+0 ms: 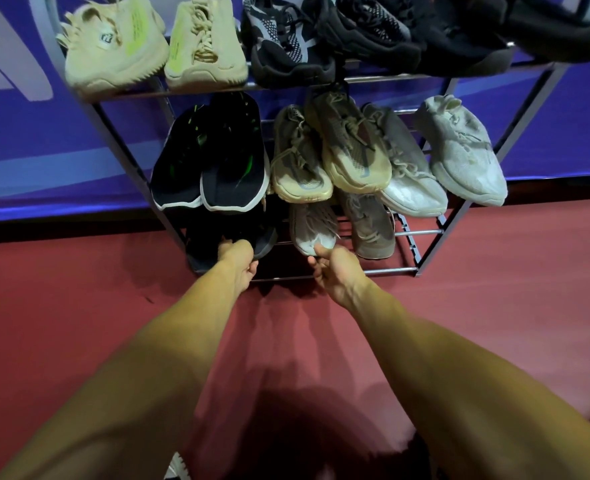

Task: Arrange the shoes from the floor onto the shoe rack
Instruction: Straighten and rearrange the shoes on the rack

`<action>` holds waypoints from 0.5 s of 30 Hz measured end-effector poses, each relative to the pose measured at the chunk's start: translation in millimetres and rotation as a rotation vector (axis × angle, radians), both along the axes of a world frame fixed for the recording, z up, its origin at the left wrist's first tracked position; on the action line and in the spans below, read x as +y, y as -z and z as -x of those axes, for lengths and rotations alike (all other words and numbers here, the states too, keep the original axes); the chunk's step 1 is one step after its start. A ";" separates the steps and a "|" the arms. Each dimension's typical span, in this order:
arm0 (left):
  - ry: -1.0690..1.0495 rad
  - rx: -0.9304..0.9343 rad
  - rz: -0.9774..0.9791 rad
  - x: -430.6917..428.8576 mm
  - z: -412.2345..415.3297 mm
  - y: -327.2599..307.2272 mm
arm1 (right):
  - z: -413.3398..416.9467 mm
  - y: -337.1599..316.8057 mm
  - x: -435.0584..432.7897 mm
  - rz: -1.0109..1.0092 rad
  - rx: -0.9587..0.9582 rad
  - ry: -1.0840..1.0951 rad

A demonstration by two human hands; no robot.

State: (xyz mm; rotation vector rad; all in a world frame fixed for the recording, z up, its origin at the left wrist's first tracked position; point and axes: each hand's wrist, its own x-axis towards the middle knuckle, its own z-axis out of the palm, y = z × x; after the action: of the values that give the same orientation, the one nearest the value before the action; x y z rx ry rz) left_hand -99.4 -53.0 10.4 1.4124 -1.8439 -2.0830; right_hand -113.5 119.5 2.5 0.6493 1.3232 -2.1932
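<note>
A metal shoe rack [407, 270] stands against a blue wall banner, its shelves full of shoes. On the bottom shelf my left hand [239, 263] grips the toe of a black shoe [264, 242]. My right hand [335, 270] grips the toe of a grey-white knit sneaker [312, 225] beside it. A brown-grey sneaker [369, 230] lies to the right on the same shelf. Both arms reach forward from below.
The middle shelf holds black slip-ons [232, 168], tan sneakers [352, 147] and pale grey sneakers [466, 154]. The top shelf carries cream sneakers [113, 46] and black sneakers [286, 39]. Red floor [494, 323] spreads in front. A white shoe edge [177, 467] shows at the bottom.
</note>
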 end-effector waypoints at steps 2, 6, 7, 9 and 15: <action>-0.046 0.038 -0.002 2.3 -0.6 1.9 | -0.4 -2.4 -0.1 0.025 0.010 0.009; -0.078 0.103 0.061 10.3 -3.5 5.4 | -3.5 -5.9 6.3 0.054 0.015 0.036; -0.031 0.101 0.081 12.5 -4.8 6.6 | -3.6 -5.6 9.4 0.057 0.015 0.046; 0.122 0.060 0.141 18.3 -9.8 6.3 | -2.9 -5.2 16.3 0.066 0.015 0.065; 0.264 0.002 0.255 12.2 -15.4 7.8 | -2.3 1.3 23.1 -0.063 0.015 -0.077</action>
State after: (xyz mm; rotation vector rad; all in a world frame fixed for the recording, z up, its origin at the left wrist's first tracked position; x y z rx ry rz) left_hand -84.0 -40.8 2.6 1.1618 -2.3054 -1.8550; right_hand -111.2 142.6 1.3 0.5961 1.4059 -2.1062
